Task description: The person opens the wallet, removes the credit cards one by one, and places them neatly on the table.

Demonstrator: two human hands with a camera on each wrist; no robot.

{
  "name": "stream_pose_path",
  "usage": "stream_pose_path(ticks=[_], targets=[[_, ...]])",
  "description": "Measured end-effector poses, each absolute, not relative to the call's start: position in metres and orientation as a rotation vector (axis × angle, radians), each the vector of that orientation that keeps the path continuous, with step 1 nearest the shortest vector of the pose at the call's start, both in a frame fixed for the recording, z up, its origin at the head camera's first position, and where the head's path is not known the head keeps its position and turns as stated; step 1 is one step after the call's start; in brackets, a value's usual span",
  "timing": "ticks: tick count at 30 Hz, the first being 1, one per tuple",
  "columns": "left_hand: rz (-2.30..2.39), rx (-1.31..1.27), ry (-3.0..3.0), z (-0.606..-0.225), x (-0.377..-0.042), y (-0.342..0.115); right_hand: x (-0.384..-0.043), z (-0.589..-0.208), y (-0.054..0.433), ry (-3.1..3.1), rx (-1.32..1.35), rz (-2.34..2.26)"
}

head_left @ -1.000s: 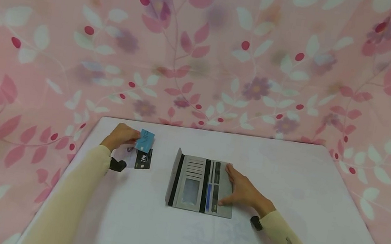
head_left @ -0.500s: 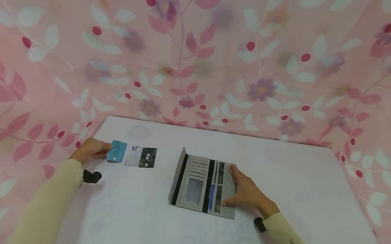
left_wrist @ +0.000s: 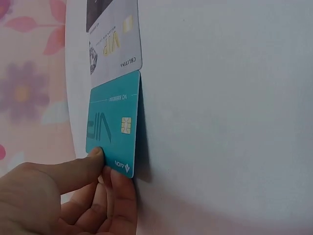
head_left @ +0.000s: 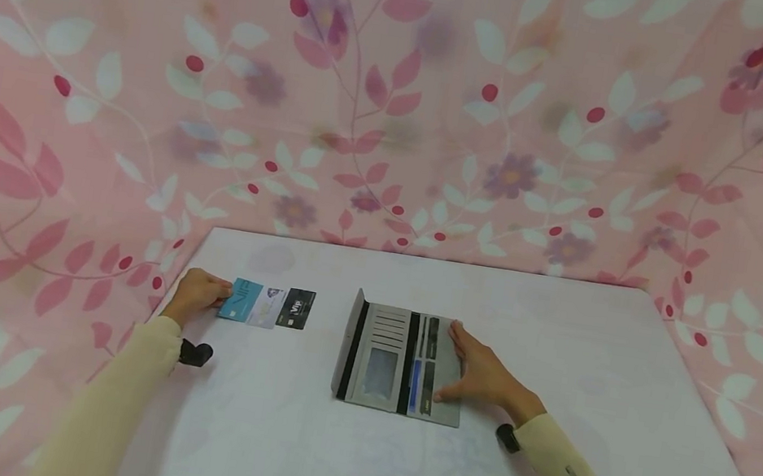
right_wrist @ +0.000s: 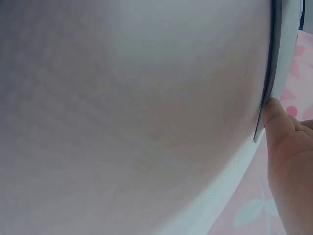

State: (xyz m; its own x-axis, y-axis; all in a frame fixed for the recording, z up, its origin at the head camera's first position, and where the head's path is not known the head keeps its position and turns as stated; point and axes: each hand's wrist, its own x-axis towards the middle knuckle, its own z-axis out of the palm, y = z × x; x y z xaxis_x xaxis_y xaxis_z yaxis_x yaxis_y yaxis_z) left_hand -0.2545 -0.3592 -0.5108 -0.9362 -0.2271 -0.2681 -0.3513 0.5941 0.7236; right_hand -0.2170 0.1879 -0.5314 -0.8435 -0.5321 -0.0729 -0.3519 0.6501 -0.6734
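Note:
My left hand (head_left: 198, 294) pinches the near end of a teal VIP card (left_wrist: 113, 120), thumb on top and fingers beneath. That card's edge is tilted slightly off the table and meets a white VIP card (left_wrist: 113, 46). Beyond it in the row is a black Vip card (head_left: 297, 308). A grey wallet (head_left: 386, 327) lies unfolded at mid-table, with its left flap raised. My right hand (head_left: 488, 375) rests spread on the wallet's right panel. In the right wrist view the thumb touches the edge of the wallet (right_wrist: 274, 54).
A white-covered table (head_left: 291, 447) lies under everything. Pink floral cloth (head_left: 401, 109) hangs behind and at both sides. Dark card edges and a blue card (head_left: 415, 384) show in the wallet's slots. A small black device (head_left: 195, 353) sits at the left wrist.
My left hand has brought the teal card left and down from above the other cards, to the left end of the row beside the white card. My right hand stays on the wallet.

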Motion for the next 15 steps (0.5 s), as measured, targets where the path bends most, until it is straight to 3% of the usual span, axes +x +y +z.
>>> stream_pose_path(ticks=[11, 15], targets=[[1.056, -0.47, 2.749, -0.509, -0.249, -0.353, -0.217, -0.533, 0.187, 2.593, -0.721, -1.018], [0.786, -0.27, 2.947, -0.502, -0.243, -0.335, -0.216, -0.53, 0.188, 2.595, -0.716, -1.015]])
